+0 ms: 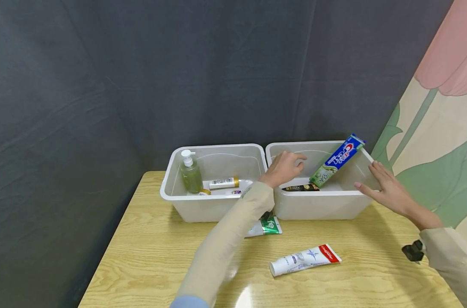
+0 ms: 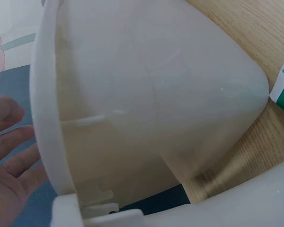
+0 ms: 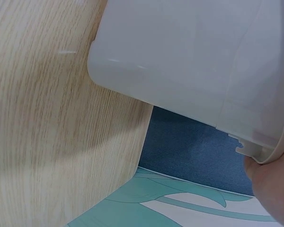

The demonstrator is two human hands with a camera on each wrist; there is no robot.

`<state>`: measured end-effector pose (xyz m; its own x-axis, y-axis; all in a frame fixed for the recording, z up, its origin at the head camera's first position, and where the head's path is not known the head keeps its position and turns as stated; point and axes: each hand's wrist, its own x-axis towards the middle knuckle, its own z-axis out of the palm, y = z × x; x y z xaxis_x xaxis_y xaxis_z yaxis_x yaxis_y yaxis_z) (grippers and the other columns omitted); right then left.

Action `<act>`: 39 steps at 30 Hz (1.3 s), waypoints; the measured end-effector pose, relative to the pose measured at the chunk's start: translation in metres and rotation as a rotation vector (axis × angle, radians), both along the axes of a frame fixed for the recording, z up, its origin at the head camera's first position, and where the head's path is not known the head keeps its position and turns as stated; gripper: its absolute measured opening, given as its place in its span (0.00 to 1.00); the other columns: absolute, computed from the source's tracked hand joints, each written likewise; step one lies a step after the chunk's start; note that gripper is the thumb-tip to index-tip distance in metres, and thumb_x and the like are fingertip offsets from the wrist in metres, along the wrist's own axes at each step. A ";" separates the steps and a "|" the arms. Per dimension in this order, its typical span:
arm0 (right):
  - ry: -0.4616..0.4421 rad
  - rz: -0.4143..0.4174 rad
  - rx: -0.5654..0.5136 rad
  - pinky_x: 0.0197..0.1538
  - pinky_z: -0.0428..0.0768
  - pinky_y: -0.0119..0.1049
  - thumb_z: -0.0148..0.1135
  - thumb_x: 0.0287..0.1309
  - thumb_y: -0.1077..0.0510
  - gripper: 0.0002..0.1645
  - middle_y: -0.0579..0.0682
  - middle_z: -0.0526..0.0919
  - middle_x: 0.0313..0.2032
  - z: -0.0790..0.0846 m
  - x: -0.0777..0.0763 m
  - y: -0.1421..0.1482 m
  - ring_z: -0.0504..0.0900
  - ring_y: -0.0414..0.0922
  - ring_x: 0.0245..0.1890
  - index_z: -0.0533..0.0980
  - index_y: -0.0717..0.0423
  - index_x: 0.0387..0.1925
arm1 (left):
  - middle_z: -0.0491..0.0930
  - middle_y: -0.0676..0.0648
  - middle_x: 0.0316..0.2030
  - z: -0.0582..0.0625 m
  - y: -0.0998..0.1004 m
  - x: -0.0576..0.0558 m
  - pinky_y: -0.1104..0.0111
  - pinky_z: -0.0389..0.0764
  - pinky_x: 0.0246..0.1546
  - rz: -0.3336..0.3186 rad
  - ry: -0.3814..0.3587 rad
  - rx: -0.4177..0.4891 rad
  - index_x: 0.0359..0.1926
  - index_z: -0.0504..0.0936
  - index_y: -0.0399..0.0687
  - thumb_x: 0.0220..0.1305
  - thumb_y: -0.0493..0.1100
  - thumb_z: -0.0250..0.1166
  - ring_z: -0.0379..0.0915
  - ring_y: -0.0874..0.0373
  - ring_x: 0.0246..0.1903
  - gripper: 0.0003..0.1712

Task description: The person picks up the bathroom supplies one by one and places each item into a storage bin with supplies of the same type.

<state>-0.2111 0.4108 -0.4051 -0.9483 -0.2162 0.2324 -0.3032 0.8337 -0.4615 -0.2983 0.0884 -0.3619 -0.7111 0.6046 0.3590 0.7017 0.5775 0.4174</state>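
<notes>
Two white plastic bins stand side by side on a wooden table. My left hand [image 1: 285,167] is over the left side of the right bin [image 1: 314,207], its fingers loosely bent and holding nothing. In the left wrist view those fingers [image 2: 14,151] appear beyond a bin rim. My right hand [image 1: 389,188] rests on the right bin's front right corner, fingers along the side rim and thumb by the front rim. Inside that bin a blue and green Crest toothpaste box [image 1: 337,159] leans upright against the right rim. Beside its foot lies a black package [image 1: 300,188], partly hidden.
The left bin [image 1: 202,209] holds a green pump bottle [image 1: 191,175], a white tube with a gold cap [image 1: 223,183] and other small items. On the table lie a white and red toothpaste tube [image 1: 304,260] and a green and white tube [image 1: 271,226], partly behind my left arm.
</notes>
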 end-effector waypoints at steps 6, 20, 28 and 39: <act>0.000 -0.001 0.004 0.67 0.35 0.69 0.56 0.68 0.47 0.51 0.72 0.36 0.74 0.001 0.000 -0.001 0.34 0.70 0.73 0.46 0.79 0.71 | 0.86 0.49 0.38 0.001 0.001 0.002 0.76 0.59 0.13 -0.021 0.014 0.006 0.55 0.85 0.46 0.70 0.38 0.58 0.50 0.67 0.08 0.16; -0.004 0.002 0.005 0.68 0.34 0.68 0.56 0.68 0.47 0.50 0.71 0.35 0.74 0.000 0.000 0.000 0.34 0.69 0.73 0.45 0.77 0.72 | 0.85 0.48 0.49 0.006 -0.009 0.010 0.76 0.57 0.13 -0.059 -0.009 0.051 0.55 0.85 0.45 0.71 0.38 0.59 0.48 0.66 0.08 0.16; -0.004 0.004 0.004 0.68 0.34 0.68 0.56 0.68 0.47 0.50 0.71 0.35 0.74 0.000 0.000 -0.001 0.34 0.69 0.73 0.45 0.78 0.72 | 0.86 0.47 0.39 0.006 -0.015 0.012 0.76 0.58 0.12 -0.073 -0.032 0.070 0.57 0.84 0.44 0.71 0.39 0.58 0.46 0.67 0.07 0.17; 0.013 0.012 0.006 0.69 0.33 0.66 0.56 0.68 0.48 0.50 0.72 0.36 0.74 0.000 0.000 0.000 0.34 0.68 0.73 0.46 0.79 0.71 | 0.85 0.49 0.50 0.009 -0.017 0.021 0.77 0.66 0.18 -0.094 -0.015 0.094 0.55 0.85 0.45 0.72 0.42 0.58 0.55 0.67 0.09 0.16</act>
<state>-0.2111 0.4111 -0.4048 -0.9425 -0.2285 0.2438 -0.3190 0.8327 -0.4526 -0.2775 0.0711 -0.3533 -0.6588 0.6328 0.4069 0.7439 0.4674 0.4776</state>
